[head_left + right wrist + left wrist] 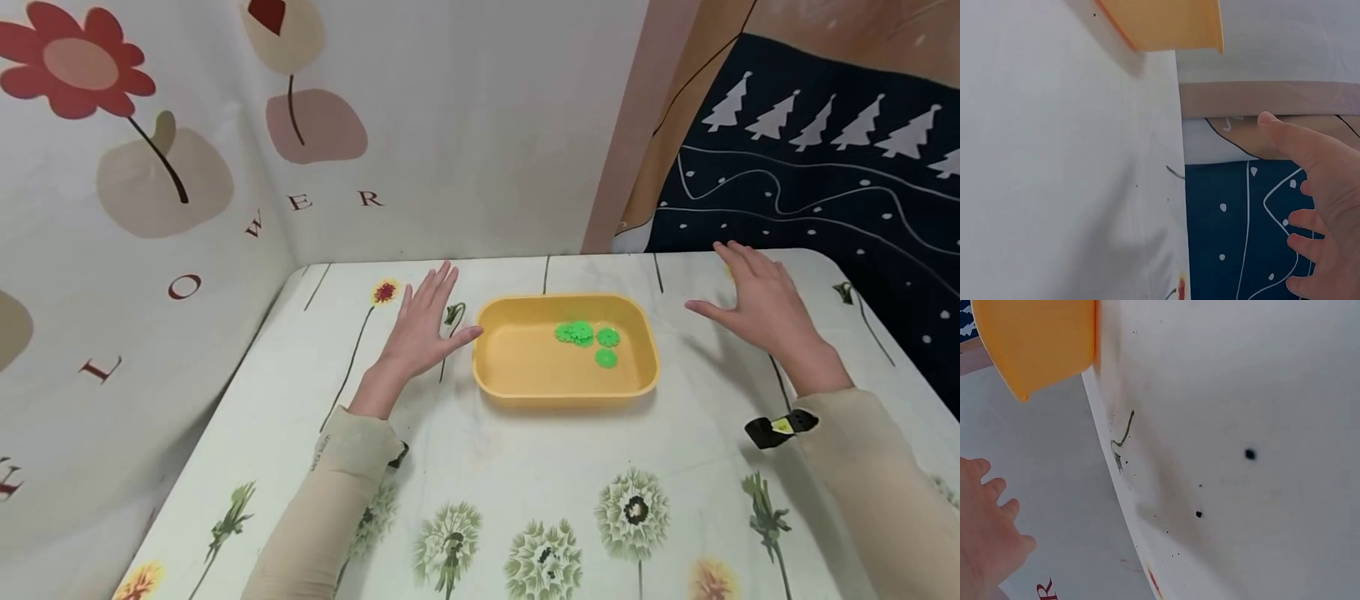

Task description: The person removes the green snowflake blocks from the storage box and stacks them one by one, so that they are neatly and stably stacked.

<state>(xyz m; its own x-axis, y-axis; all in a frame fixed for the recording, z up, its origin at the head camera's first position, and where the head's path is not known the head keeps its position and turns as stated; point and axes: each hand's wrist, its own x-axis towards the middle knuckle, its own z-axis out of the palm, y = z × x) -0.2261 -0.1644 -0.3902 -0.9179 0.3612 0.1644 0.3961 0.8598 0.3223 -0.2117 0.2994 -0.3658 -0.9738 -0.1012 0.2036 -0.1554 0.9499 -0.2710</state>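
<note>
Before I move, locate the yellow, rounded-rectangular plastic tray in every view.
Head: the yellow tray lies slightly right of centre.
Left wrist: the tray is upper left, cut off by the top edge.
Right wrist: top centre, also cut off.
Shared landmark: the white, flower-printed table covering beneath it.

R hand (1338,200) well apart fr. yel. tray (1172,25).

Yellow tray (521,360), mid-frame: smooth plastic, slight sheen; green discs (607,358) look plastic too. Table cover (480,450) reads smooth, low-gloss. Upper-right dark hanging (813,185) and 2 sleeves (322,512): matt cloth by appearance.
</note>
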